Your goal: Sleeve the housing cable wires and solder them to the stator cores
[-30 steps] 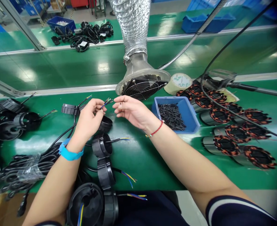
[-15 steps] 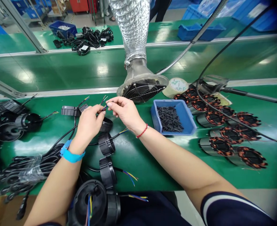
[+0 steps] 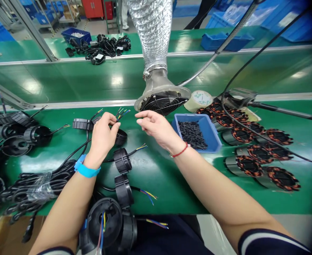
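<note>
Pinching Thin Wires (image 3: 123, 114) Over Green Bench (image 3: 158, 177)

The left hand (image 3: 104, 137) presses the wires between thumb and fingers, colored tips jutting toward the right hand (image 3: 158, 128), its thumb and forefinger parted just beside. Bare surface stretches from black rings (image 3: 122, 160) to a blue bin (image 3: 213, 138) and down to the near edge. Fingers hide the wires' lower ends; more rings (image 3: 17, 146) are cropped at left.

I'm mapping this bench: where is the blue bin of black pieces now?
In the head view, the blue bin is right of centre, between the right hand and the copper-wound rings, below the tape roll.
</note>
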`<state>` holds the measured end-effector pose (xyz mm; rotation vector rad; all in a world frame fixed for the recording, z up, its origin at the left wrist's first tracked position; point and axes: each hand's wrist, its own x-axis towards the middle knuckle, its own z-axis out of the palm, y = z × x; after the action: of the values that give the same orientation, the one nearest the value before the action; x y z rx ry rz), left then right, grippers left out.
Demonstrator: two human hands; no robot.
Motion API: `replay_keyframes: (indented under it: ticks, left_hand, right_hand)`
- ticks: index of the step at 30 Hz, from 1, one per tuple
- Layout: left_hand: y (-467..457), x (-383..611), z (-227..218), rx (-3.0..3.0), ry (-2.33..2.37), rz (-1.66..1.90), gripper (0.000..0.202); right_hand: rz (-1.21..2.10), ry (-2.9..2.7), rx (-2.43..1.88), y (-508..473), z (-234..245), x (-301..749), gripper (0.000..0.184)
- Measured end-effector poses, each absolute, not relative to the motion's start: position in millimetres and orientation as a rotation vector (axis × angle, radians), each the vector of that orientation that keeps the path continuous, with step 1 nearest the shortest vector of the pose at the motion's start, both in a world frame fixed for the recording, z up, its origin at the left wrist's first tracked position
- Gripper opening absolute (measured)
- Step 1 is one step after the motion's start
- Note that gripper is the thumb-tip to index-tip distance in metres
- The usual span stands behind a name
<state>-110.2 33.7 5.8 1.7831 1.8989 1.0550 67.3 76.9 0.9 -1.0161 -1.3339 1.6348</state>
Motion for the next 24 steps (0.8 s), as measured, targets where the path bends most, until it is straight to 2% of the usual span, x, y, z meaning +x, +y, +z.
replay_keyframes:
  ticks: [4, 8, 14, 16, 18, 21, 24]
  left_hand:
    - [34.1, -108.5, 3.9, 1.841, 1.857, 1.002, 0.005]
    - [34.0, -108.2, 3.1, 1.89, 1.828, 0.939, 0.005]
    - [33.5, -107.4, 1.1, 1.944, 1.865, 0.862, 0.003]
    - [33.5, -107.3, 0.6, 1.993, 1.947, 0.878, 0.006]
    - [33.0, -107.4, 0.7, 2.082, 2.035, 0.941, 0.016]
    - [30.2, -105.4, 2.9, 2.254, 1.96, 0.989, 0.022]
    - [25.1, -99.7, 7.7, 2.361, 1.533, 0.779, 0.017]
  right_hand:
    - [1.553, -1.43, -0.953, 82.3, 6.0, 66.6, 0.034]
    - [1.47, -1.491, -0.927, 91.0, -0.9, 44.1, 0.01]
    - [1.536, -1.527, -1.005, 92.3, -5.7, 34.6, 0.012]
    - [1.507, -1.523, -1.065, 89.7, -2.6, 45.9, 0.029]
    - [1.398, -1.552, -1.138, 87.1, 1.5, 67.7, 0.039]
    - [1.101, -1.643, -1.242, 85.3, 5.5, 116.6, 0.023]
    - [0.706, -1.813, -1.505, 84.5, 2.5, 168.2, 0.01]
